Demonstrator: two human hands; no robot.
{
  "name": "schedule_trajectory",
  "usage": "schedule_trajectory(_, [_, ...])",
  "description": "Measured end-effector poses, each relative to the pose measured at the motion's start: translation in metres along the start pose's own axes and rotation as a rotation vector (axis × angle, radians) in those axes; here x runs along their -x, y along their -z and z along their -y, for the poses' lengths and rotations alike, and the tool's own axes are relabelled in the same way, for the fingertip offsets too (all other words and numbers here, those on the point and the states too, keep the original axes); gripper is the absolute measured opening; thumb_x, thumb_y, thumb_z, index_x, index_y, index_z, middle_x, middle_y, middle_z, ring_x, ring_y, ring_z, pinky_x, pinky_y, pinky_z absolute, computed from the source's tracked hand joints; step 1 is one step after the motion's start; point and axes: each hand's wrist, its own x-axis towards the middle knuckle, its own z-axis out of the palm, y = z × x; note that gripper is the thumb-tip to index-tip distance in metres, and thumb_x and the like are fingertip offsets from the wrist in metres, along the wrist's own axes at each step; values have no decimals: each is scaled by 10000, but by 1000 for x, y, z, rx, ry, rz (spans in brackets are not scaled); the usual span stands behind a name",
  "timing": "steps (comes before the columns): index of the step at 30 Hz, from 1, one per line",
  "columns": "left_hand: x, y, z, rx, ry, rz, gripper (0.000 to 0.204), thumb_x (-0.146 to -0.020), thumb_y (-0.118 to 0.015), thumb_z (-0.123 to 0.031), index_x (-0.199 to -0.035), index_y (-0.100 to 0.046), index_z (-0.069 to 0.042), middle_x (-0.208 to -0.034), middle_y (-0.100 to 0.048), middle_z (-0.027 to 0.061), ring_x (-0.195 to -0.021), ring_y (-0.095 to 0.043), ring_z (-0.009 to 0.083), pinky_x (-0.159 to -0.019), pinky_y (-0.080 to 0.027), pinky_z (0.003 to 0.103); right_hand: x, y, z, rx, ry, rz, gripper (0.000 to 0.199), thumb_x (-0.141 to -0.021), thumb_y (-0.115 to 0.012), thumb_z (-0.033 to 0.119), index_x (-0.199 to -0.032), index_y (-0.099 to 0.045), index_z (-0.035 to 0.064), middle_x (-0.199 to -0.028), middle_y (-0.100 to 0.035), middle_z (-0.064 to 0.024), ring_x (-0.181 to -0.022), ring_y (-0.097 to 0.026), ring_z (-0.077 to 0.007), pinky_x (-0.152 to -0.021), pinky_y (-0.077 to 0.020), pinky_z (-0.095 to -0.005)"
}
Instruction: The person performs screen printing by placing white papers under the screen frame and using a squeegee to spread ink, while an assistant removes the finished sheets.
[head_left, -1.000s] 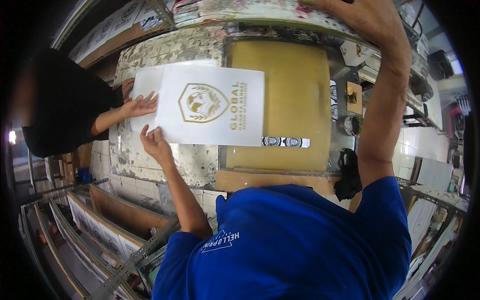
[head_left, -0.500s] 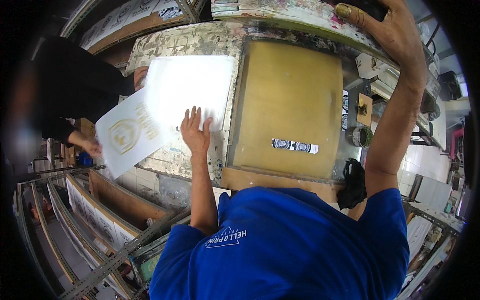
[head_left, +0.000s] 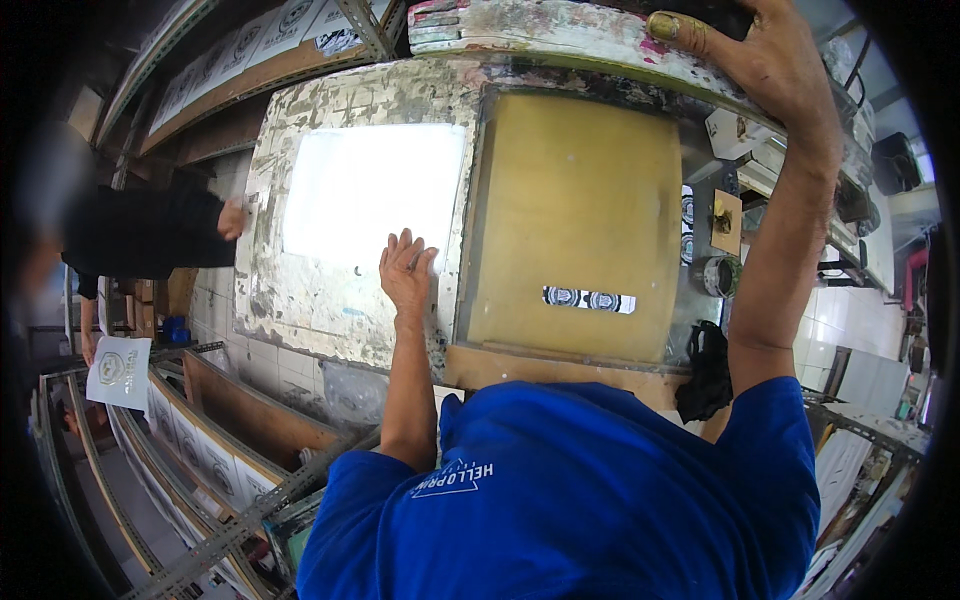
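1. Sheet (head_left: 372,192), white and blank, lies far left on my table (head_left: 300,300).
2. Left hand (head_left: 405,270) rests flat, fingers spread, on its near edge.
3. Right hand (head_left: 770,55) grips the raised frame (head_left: 560,40).
4. Printed sheet (head_left: 120,372) hangs far left; a small tin (head_left: 716,276) sits right, contents unclear.

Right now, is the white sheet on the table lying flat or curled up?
Flat: the white sheet lies spread on the table, the left hand resting at its lower edge.

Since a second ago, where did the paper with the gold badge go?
The co-worker pulled the printed sheet off the table, away to the left, and now holds it low by the racks. A blank white sheet lies in its place, under the left hand. The right hand stayed up on the raised frame.
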Motion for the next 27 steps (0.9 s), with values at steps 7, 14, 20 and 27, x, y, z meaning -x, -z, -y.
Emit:
schedule_trajectory(7, [-17,-3,8,208,149,-128,138,-901,-753,-136,-1013,-774,-60,-1069,-778,102,-1140,-685,333,-975,-492,434,-3,5,4,109,-77,71,636,-748,-897,468,-1193,-757,35,-1035,-788,-128,-868,-731,-200,-793,-588,-311])
schedule_trajectory(14, [-60,39,-63,319,143,-14,162,-906,-763,-121,-1053,-786,-60,-988,-780,122,-907,-743,281,-821,-569,339,-4,0,-6,-10,-27,63,572,-769,-888,444,-1178,-769,64,-1031,-790,-119,-869,-721,-212,-815,-574,-324])
schedule_trajectory(20, [-23,26,-114,244,-161,579,442,-924,-711,-441,-1208,-750,-105,-1378,-661,95,-1407,-487,391,-1164,-372,540,-5,6,12,58,-83,79,563,-771,-888,437,-1130,-771,20,-1017,-787,-145,-891,-730,-223,-818,-575,-328])
schedule_trajectory(27, [-14,-62,-124,-11,-454,601,532,-937,-674,-413,-1418,-617,-192,-1603,-436,79,-1508,-306,428,-1217,-210,649,-3,0,-10,98,31,12,560,-774,-876,456,-1107,-778,17,-994,-784,-156,-853,-734,-240,-791,-582,-341])
